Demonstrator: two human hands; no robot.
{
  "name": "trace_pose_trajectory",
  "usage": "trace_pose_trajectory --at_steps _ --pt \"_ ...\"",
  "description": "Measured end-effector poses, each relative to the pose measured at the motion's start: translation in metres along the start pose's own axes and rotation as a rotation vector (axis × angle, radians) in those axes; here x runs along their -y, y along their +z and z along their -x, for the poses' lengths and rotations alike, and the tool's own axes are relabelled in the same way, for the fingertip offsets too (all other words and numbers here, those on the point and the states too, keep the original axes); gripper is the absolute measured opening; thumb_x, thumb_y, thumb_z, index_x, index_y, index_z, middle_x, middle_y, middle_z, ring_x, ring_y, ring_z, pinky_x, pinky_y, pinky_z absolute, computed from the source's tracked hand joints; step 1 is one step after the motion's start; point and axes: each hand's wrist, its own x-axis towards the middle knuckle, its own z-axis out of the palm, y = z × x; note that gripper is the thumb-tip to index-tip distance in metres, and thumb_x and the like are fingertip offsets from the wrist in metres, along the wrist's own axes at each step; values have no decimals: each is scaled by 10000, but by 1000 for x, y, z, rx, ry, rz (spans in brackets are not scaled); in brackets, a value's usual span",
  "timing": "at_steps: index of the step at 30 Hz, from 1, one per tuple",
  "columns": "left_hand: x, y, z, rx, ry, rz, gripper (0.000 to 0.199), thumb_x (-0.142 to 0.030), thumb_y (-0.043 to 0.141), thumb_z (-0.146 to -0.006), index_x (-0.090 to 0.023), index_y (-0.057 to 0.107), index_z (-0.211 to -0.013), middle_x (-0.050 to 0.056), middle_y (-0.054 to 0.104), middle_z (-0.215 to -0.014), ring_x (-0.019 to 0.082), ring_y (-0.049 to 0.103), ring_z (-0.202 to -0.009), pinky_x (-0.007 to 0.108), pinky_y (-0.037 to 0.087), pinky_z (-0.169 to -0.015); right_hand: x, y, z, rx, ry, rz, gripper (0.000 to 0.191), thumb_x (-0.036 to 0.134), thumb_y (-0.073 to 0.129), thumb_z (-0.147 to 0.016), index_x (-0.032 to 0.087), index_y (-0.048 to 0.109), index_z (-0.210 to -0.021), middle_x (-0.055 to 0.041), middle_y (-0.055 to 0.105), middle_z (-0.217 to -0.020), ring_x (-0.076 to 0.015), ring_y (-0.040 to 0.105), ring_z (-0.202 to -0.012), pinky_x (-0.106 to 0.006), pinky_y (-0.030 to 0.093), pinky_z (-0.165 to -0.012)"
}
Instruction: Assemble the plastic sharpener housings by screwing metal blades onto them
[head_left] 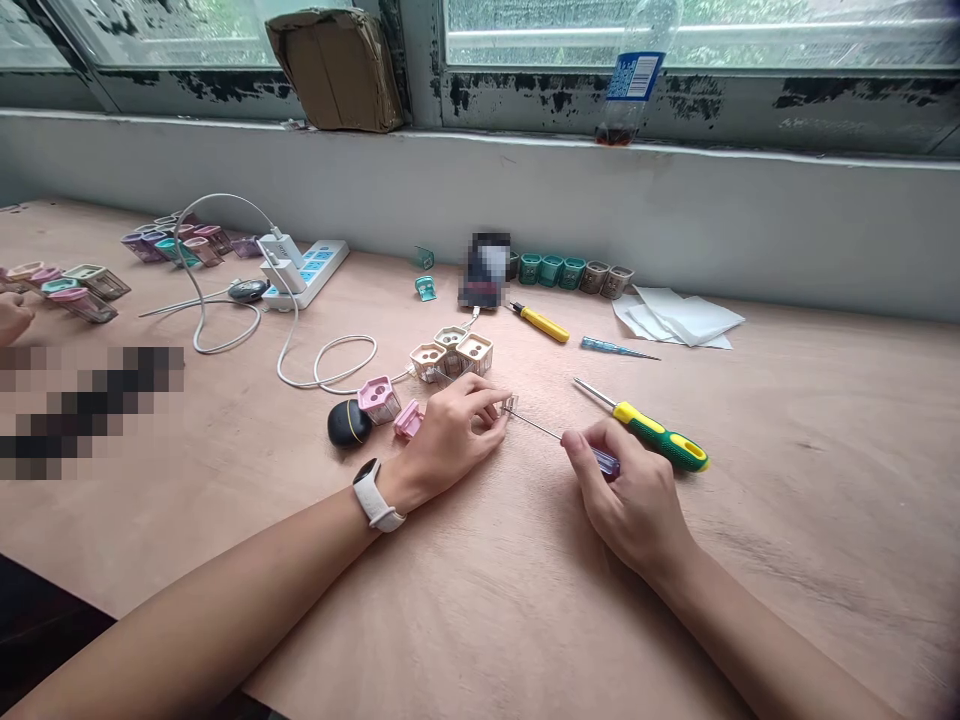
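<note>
Screwdriver (604, 461), tip pointing forward-left

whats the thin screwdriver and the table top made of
The thin screwdriver in the right hand has a shiny steel-looking shaft and a translucent blue plastic handle. The table top looks like bare plywood, matte, with pale wood grain showing.

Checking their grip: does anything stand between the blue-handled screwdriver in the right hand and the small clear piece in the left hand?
Nothing visible. The shaft of the blue-handled screwdriver, held in the right hand, runs unobstructed to the small clear piece pinched by the left hand, and its tip appears to touch it.
</note>
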Motion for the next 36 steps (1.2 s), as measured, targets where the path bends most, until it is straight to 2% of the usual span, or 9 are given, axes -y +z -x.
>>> trace_pose_trajectory --at_steps 3,8,11,16,19,22,24,28,36 --pt "0 0 0 0 -18 17 277 -41 679 -868 -129 740 -1123 79 687 -1033 114 682 -807 237 628 -744 1 -1 1 54 28 -93 227 412 583 -984 187 555 -992 -26 673 -832 -123 615 -626 -237 463 -552" --pt "-2 0 0 16 -1 7 241 -49 663 -879 -133 738 -1091 82 692 -1038 138 692 -867 248 630 -758 -4 0 3 -71 -39 -52 293 421 617 -977 192 565 -802 4 591 -667 -108 551 -559 -240 434 -547" --pt "-2 0 0 13 7 7 247 -52 660 -882 -134 737 -1102 84 693 -1037 139 690 -865 255 630 -764 -4 0 1 -64 4 4 380 479 570 -997 194 561 -745 10 555 -599 -114 520 -539 -250 401 -532" --pt "0 0 0 3 -21 16 258 -50 670 -877 -128 740 -1113 80 687 -1032 122 685 -822 239 628 -741 -1 0 0 32 43 -113 217 404 586 -985 191 542 -1001 -15 682 -822 -110 610 -601 -225 461 -537" --pt "-1 0 0 11 -6 7 267 -47 667 -877 -135 742 -1117 78 688 -1028 127 685 -841 234 625 -739 -3 1 2 -8 -24 -89 223 395 594 -988 196 553 -896 -9 649 -754 -117 601 -615 -228 453 -551" --pt "-2 0 0 13 5 5 255 -56 664 -883 -143 741 -1110 78 688 -1029 132 687 -856 239 626 -744 -4 1 2 -50 -36 -21 350 439 594 -988 202 512 -744 10 558 -608 -126 543 -576 -246 417 -552" --pt "-2 0 0 9 3 3 242 -60 665 -884 -138 740 -1101 79 690 -1030 131 687 -851 247 628 -754 -2 0 2 -32 -4 -19 353 454 572 -997 204 514 -755 10 562 -611 -125 530 -563 -247 405 -540" --pt "-1 -1 1 9 5 5 242 -56 663 -883 -134 734 -1101 80 690 -1037 131 683 -849 253 630 -761 1 -1 1 19 24 -121 214 412 551 -999 199 542 -976 -24 675 -811 -120 598 -598 -233 439 -522" --pt "-2 -1 0 8 16 -14 259 -18 671 -857 -118 738 -1086 81 692 -1027 136 690 -855 239 615 -748 -5 2 2 -32 46 -60 372 480 579 -991 199 534 -750 -2 574 -611 -124 553 -568 -245 398 -523"
